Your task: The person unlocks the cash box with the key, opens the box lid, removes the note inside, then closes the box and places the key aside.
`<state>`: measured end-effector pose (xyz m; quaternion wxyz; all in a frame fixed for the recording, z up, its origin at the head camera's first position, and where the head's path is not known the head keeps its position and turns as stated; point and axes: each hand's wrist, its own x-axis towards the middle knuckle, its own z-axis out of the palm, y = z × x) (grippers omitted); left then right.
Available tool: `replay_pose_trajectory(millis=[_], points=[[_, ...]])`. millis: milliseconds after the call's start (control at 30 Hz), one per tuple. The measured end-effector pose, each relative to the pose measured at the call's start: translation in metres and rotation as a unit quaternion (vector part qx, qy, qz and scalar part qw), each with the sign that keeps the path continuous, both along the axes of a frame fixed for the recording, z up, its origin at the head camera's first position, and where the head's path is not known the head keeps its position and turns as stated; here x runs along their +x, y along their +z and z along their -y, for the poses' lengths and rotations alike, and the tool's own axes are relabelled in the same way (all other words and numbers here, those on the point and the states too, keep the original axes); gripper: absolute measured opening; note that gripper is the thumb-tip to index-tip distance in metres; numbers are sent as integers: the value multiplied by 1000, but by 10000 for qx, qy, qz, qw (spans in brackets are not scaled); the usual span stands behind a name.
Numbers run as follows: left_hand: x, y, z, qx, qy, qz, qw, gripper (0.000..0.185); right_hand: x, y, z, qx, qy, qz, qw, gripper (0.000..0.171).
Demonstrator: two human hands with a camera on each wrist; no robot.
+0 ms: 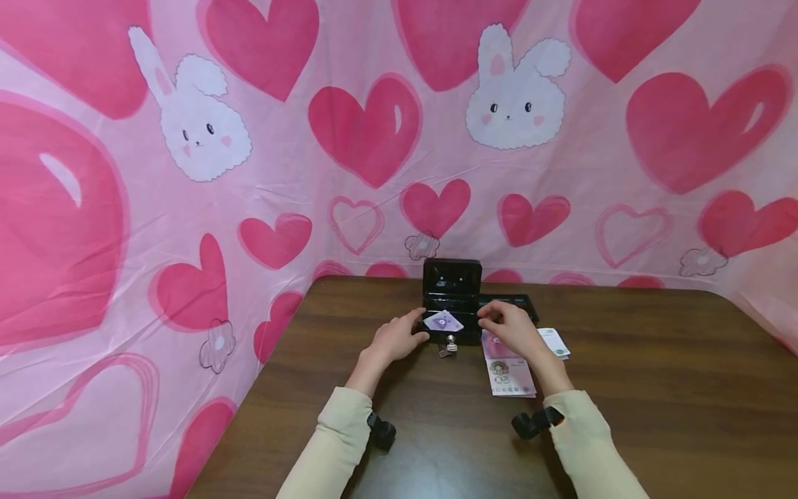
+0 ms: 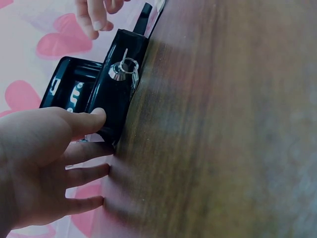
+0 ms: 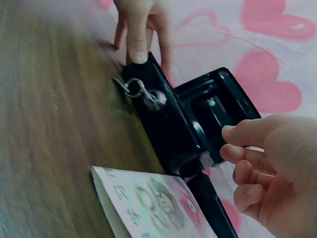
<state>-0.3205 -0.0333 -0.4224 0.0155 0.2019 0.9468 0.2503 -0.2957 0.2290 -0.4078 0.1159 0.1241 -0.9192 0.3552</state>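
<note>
A small black cash box [image 1: 451,285] stands open at the far edge of the brown table [image 1: 623,388], lid upright. A purple banknote [image 1: 444,321] lies inside it. A key on a ring [image 1: 448,344] sticks out of the front lock [image 2: 120,70]. My left hand [image 1: 413,331] touches the box's left front corner, thumb [image 2: 91,119] pressed on the front face and fingers straight along the side. My right hand [image 1: 494,321] hovers at the box's right end with fingers loosely curled [image 3: 247,158], holding nothing. A stack of banknotes [image 1: 510,375] lies under the right wrist.
A black insert tray [image 1: 511,301] lies right of the box. Another note with green print [image 1: 554,342] sits right of the stack. A pink cloth [image 1: 374,138] with hearts and bunnies hangs behind and left of the table. Bare wood [image 3: 54,124] stretches in front of the box.
</note>
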Motion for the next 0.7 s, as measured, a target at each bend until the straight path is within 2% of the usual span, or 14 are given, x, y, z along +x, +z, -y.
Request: replay_pose_trajectory(millis=[467, 700], points=[[0, 0, 2, -2, -8, -75, 10000, 55, -15, -9, 21, 126, 63, 6, 9999, 13], [1, 2, 1, 44, -90, -23, 9999, 56, -19, -6, 24, 214, 18, 215, 9995, 15]])
